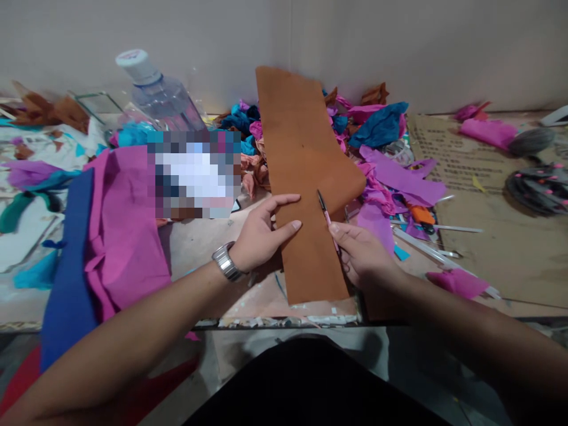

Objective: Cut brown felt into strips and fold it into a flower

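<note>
A long brown sheet (306, 142), paper or thin cloth, lies lengthwise before me and bulges out on its right side. My left hand (266, 228) rests on its left edge with thumb and forefinger spread apart. In my right hand (361, 251), closed at the sheet's right side, is a slim pen (325, 208) with a pinkish barrel and a dark tip. The pen slants over the brown surface, its tip pointing up and left. Whether the tip touches the sheet I cannot tell. A small dark mark shows farther up the sheet.
Left stand a capped clear bottle (166, 100), pink sheets (128, 219) and a dark blue piece (68, 266) hanging over the table edge. A pixelated patch hides something beside them. Crumpled coloured scraps (377, 127) lie behind. At right are flat cardboard (470, 177), an orange-handled tool (420, 216) and clear sticks (432, 254).
</note>
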{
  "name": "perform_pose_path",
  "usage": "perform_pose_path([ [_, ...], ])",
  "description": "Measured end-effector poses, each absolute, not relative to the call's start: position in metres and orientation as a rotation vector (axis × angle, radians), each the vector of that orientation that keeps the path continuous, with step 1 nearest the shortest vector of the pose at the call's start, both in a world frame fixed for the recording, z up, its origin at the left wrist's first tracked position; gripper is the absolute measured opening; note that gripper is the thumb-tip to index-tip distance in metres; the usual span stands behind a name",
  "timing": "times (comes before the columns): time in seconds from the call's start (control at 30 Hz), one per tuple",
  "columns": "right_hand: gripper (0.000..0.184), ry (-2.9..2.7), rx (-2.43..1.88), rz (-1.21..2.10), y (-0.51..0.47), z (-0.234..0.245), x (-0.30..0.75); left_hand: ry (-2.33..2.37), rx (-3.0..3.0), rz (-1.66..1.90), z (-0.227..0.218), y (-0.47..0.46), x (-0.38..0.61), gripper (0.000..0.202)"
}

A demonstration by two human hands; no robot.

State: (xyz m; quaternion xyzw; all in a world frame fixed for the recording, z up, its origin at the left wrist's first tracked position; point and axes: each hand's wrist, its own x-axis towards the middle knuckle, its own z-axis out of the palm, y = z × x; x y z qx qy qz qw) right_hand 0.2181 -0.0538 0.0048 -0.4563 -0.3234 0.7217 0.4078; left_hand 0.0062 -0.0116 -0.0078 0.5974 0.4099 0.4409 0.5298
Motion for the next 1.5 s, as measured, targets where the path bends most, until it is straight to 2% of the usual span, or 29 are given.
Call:
perform_pose_path([
  [0.4, 0.046, -0.775, -1.139, 1.839, -0.051, 0.003, 0.217, 0.962, 1.43, 1.054, 0.0, -0.018, 0.009, 0.046],
  [1.17, 0.04, -0.857, -1.182, 1.78, -0.051, 0.003, 0.218, 0.964, 1.454, 1.003, 0.002, -0.024, 0.01, 0.042],
  [1.5, 0.04, -0.811, -1.144, 1.804, -0.052, 0.001, 0.218, 0.945, 1.562, 1.109, -0.004, -0.015, 0.007, 0.041],
])
